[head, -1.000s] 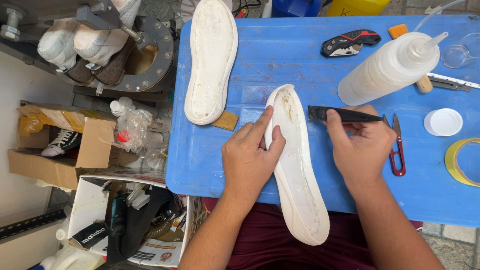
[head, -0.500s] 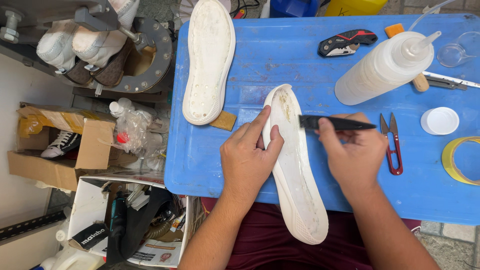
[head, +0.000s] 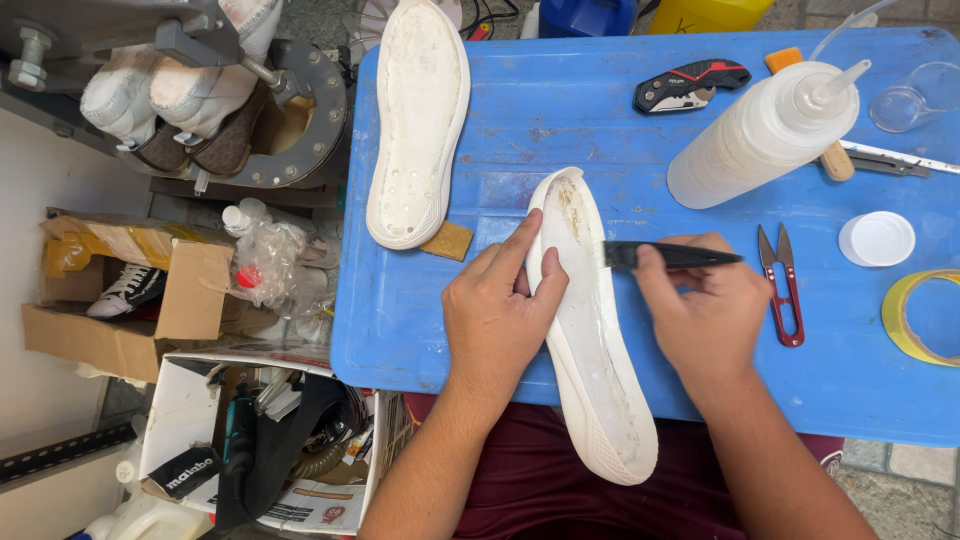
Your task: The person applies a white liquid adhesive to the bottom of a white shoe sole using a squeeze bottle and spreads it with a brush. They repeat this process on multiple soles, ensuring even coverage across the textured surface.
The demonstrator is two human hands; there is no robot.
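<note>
A white shoe sole (head: 590,340) lies inner side up on the blue table (head: 640,140), its heel end hanging over the near edge. My left hand (head: 497,310) grips the sole's left edge, thumb over the rim. My right hand (head: 708,305) holds a black flat tool (head: 670,255) whose tip rests at the sole's right edge near the toe end. A second white sole (head: 418,115) lies at the table's far left.
On the table sit a white squeeze bottle (head: 765,135), a black and red utility knife (head: 690,85), red thread snips (head: 783,285), a white lid (head: 877,240), a yellow tape roll (head: 915,320) and a tan block (head: 447,240). Cardboard boxes (head: 150,300) stand left.
My right hand moved the black tool left from beside the sole onto its right edge, then shifted it slightly back. My left hand kept hold of the sole.
</note>
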